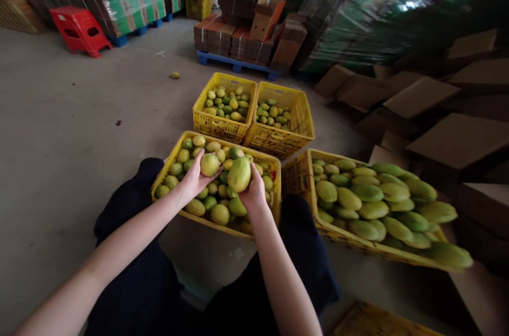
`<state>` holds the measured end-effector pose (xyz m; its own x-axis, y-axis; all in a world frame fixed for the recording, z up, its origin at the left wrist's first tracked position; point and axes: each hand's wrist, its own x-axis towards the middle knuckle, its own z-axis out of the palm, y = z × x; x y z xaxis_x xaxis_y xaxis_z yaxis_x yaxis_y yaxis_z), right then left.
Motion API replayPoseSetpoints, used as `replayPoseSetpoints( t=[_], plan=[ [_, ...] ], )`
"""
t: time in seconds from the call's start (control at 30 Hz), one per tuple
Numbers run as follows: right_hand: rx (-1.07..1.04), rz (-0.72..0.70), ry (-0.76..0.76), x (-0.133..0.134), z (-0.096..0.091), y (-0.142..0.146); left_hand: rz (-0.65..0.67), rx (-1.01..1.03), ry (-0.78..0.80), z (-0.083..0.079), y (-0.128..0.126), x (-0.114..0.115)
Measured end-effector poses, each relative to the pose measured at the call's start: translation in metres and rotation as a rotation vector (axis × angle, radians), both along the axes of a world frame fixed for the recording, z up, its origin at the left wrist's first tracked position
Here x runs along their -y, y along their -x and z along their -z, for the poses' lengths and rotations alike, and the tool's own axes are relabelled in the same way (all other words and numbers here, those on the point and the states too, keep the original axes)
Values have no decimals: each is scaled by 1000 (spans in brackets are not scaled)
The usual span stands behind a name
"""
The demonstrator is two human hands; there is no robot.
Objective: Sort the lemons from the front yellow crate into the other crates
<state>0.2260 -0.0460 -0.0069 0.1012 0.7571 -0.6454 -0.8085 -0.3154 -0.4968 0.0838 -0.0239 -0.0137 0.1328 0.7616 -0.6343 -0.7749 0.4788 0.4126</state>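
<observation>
In the head view, the handling looked to be midway: two fruits were up in the hands and neither had been set down. The left hand [195, 176] was half curled, thumb above and fingers beneath, cradling a small round fruit [210, 165]; the right hand [254, 187] was bent around the right side of a larger fruit [239, 174], its fingertips partly hidden. Both pieces were above the near crate [278, 187], which stood between the person's knees and held many more, so plenty seemed left there to handle. Beyond it, the back left crate [218, 128] and the back right crate [274, 142] each held loose fruit below the rim, apparently with room to spare, while the right-hand crate [295, 174] was heaped above its edge with long fruit [371, 210]. As for looks, the piece in the left hand was yellowish green and nearly round; the one in the right was plumper, slightly longer and a paler green with a yellow cast. Finer marks on their skins were too small to judge.
</observation>
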Motion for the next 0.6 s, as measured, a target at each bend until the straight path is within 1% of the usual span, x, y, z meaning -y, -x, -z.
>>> replayPoseSetpoints(
  t=[0.1,0.17,0.23,0.3,0.4,0.47,0.53,0.6],
  plan=[
    [-50,-114,-55,5,-4,-1,-27,-6,4,-3,2,-1],
    [-67,-202,-53,7,-6,-1,-21,18,10,-5,5,-1],
    [-78,-249,-27,9,-6,0,5,50,44,-5,7,-1],
    [-95,-240,17,8,-1,1,12,65,74,-2,9,-2],
    [-93,-191,92,6,12,3,-19,61,71,2,8,-2],
    [-77,-186,111,5,18,3,-31,64,77,3,7,-3],
    [-96,-159,111,5,20,4,-18,82,111,1,7,-5],
    [-146,-92,98,6,16,4,17,95,130,-1,7,-7]
  ],
)
